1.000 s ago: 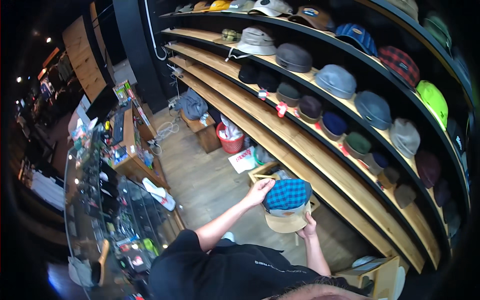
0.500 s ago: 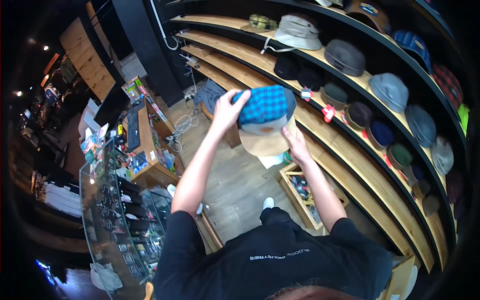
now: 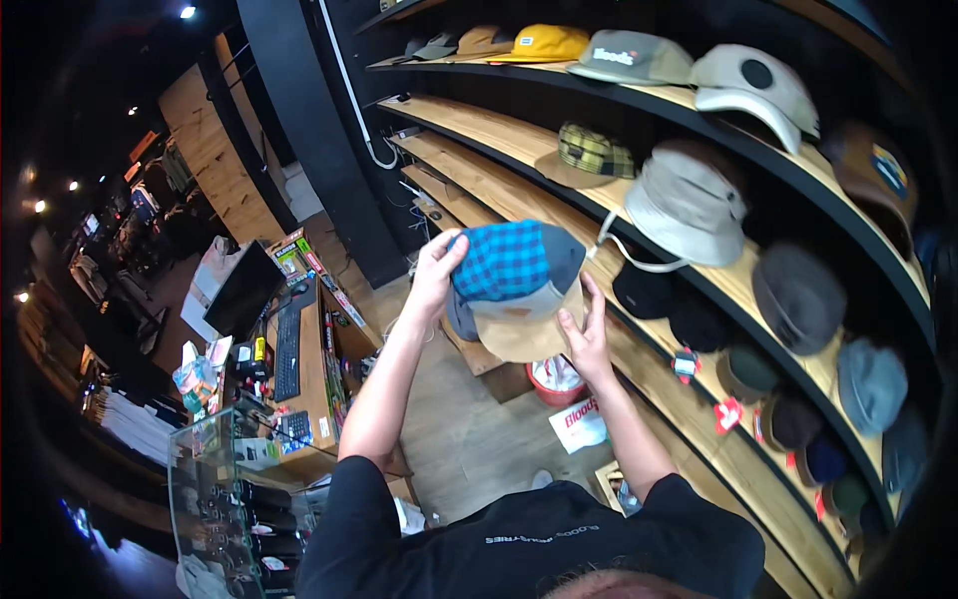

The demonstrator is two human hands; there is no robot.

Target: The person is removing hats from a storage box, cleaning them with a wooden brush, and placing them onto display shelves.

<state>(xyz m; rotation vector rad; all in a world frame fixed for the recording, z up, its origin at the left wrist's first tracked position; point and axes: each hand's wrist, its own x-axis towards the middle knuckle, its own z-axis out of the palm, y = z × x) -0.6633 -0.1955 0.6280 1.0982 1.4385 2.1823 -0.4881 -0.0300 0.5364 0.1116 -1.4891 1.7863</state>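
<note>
Between my hands is a cap (image 3: 507, 262) with a blue-and-black checked crown, a grey front and a tan brim. My left hand (image 3: 436, 272) grips the crown's left edge, thumb on top. On the other side my right hand (image 3: 589, 334) holds the brim, its thumb pressed on the tan surface and the fingers up along the edge. The cap is off the shelves, above the floor. Close to its right is a pale bucket hat (image 3: 689, 205) with a hanging strap, and beyond it a yellow-and-black plaid cap (image 3: 595, 152) sits on the same shelf.
Curved wooden shelves (image 3: 479, 118) with more hats run along the right. A yellow cap (image 3: 544, 42) is on the upper shelf. Below my hands stand a red bucket (image 3: 555, 381) and a white bag (image 3: 579, 426). At left are a desk with a keyboard (image 3: 287, 349) and a glass case (image 3: 205, 479).
My view has shifted toward the shelves, and the upper row of caps now shows. I still hold the cap in both hands, with my right fingers more spread along its edge.
</note>
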